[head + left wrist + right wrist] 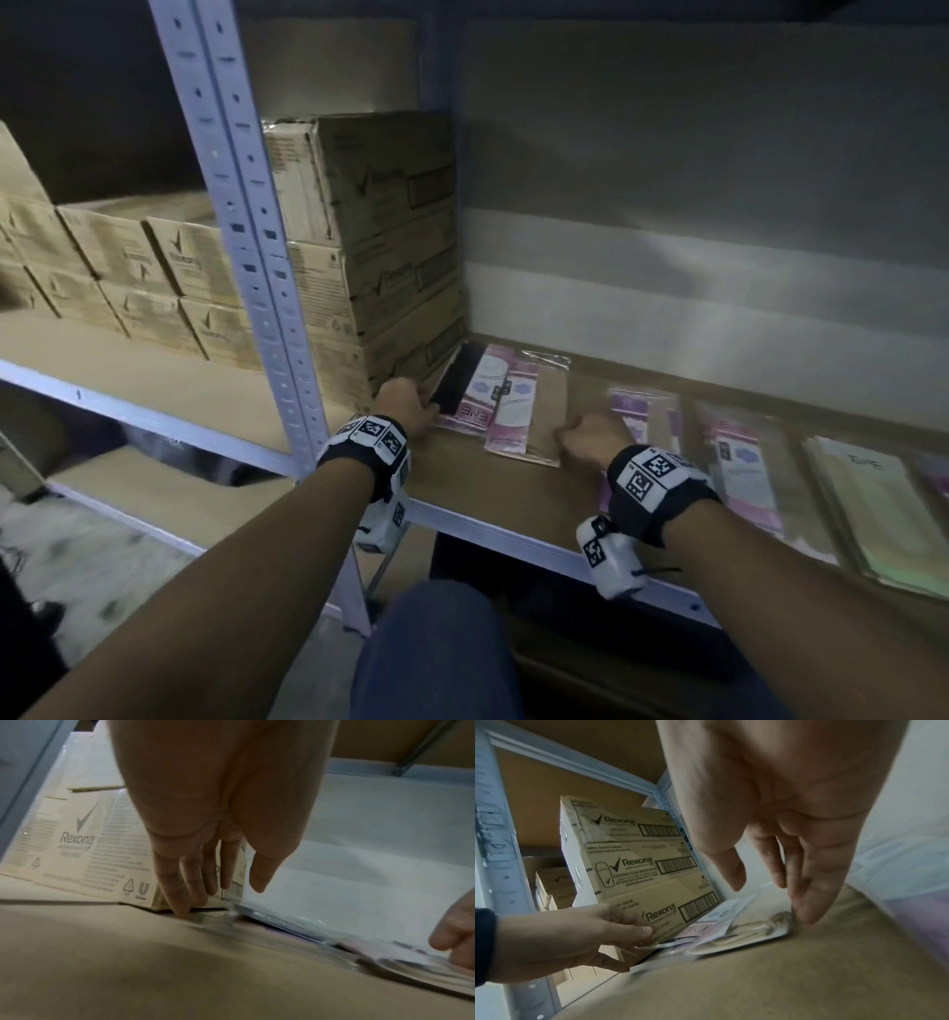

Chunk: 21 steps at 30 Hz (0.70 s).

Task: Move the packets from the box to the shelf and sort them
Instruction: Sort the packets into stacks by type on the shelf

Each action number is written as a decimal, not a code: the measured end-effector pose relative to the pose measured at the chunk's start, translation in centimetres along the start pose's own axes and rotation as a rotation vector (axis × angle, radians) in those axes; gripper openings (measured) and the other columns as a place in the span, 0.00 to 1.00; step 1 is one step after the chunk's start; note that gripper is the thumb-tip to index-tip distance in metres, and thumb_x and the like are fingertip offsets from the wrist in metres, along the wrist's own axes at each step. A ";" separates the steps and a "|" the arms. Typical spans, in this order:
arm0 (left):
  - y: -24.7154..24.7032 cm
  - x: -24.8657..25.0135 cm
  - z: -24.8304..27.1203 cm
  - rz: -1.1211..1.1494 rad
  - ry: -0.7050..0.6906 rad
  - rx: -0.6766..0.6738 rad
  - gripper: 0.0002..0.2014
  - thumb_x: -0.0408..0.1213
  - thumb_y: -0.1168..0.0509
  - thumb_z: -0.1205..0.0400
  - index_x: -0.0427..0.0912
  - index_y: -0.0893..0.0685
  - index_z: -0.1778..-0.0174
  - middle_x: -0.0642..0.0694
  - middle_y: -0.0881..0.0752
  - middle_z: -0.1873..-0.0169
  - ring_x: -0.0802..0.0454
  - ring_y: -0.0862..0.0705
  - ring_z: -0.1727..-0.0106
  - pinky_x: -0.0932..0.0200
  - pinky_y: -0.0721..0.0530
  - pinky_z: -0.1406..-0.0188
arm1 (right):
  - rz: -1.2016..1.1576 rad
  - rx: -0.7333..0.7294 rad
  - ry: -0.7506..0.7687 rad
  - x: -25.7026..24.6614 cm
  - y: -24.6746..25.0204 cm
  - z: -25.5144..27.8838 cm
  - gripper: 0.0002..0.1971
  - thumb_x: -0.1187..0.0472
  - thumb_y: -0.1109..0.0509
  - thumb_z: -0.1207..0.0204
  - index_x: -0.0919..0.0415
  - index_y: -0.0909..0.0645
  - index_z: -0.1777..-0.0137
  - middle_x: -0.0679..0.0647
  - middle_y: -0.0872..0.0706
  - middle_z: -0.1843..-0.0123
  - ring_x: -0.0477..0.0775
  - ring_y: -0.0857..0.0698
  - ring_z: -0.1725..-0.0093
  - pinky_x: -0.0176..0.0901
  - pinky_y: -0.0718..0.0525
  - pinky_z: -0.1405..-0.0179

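Observation:
A small pile of pink-and-white packets (488,395) in clear sleeves lies at the left end of the brown shelf board (488,498), against the cartons. My left hand (411,406) is at the pile's near left corner. Its straight fingers (180,902) touch the plastic edge (205,920), and the thumb is off it. My right hand (590,437) is at the pile's right side, its relaxed fingertips (805,910) resting on the sleeve's corner (757,925). Neither hand grips a packet. The source box is not in view.
Stacked Rexona cartons (385,231) stand right beside the pile on the left, behind a grey upright post (246,231). Further packets (739,462) and pale flat ones (862,503) lie in a row to the right. My knee (436,652) is below the shelf edge.

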<state>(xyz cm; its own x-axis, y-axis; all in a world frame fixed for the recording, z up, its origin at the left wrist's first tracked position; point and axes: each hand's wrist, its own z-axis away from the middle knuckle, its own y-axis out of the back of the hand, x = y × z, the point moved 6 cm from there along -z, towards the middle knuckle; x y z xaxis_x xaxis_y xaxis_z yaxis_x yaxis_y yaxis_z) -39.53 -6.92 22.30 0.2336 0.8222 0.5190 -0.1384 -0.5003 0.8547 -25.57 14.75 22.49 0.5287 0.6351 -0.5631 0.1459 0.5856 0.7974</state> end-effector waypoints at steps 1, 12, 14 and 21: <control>-0.1 -0.5 -0.3 0.001 0.027 -0.010 0.19 0.44 0.32 0.22 0.30 0.15 0.45 0.34 0.14 0.48 0.37 0.15 0.44 0.51 0.17 0.48 | -0.012 -0.029 -0.029 -0.1 -0.6 -0.4 0.15 0.57 0.37 0.20 0.69 0.18 0.44 0.64 0.15 0.47 0.60 0.16 0.50 0.46 0.18 0.52; -1.4 -0.7 -2.1 -0.042 0.093 -0.118 0.21 0.48 0.32 0.23 0.32 0.16 0.46 0.36 0.15 0.48 0.39 0.14 0.49 0.52 0.15 0.53 | 0.025 -0.067 -0.120 -0.2 -2.6 -2.1 0.11 0.57 0.29 0.24 0.65 0.23 0.54 0.62 0.14 0.52 0.57 0.15 0.60 0.49 0.12 0.50; -1.4 -0.5 -2.0 -0.031 0.092 -0.099 0.19 0.47 0.30 0.25 0.33 0.16 0.50 0.37 0.15 0.52 0.39 0.14 0.51 0.52 0.14 0.55 | -0.023 -0.052 -0.134 0.0 -2.4 -2.1 0.11 0.58 0.26 0.26 0.64 0.25 0.57 0.61 0.14 0.55 0.56 0.15 0.64 0.50 0.11 0.55; -0.7 -0.2 -1.9 0.254 0.143 0.004 0.14 0.43 0.26 0.29 0.34 0.12 0.58 0.41 0.13 0.59 0.44 0.14 0.57 0.59 0.19 0.61 | -0.451 -0.047 -0.175 0.9 -1.7 -1.2 0.08 0.63 0.26 0.26 0.63 0.23 0.59 0.58 0.16 0.58 0.53 0.18 0.66 0.45 0.13 0.65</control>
<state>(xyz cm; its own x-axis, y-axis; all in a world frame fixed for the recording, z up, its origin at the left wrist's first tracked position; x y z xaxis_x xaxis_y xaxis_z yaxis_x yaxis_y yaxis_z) -41.26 -6.22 21.59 0.0544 0.7005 0.7116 -0.1709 -0.6956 0.6978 -26.37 14.98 20.37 0.5553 0.2208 -0.8018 0.3568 0.8076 0.4695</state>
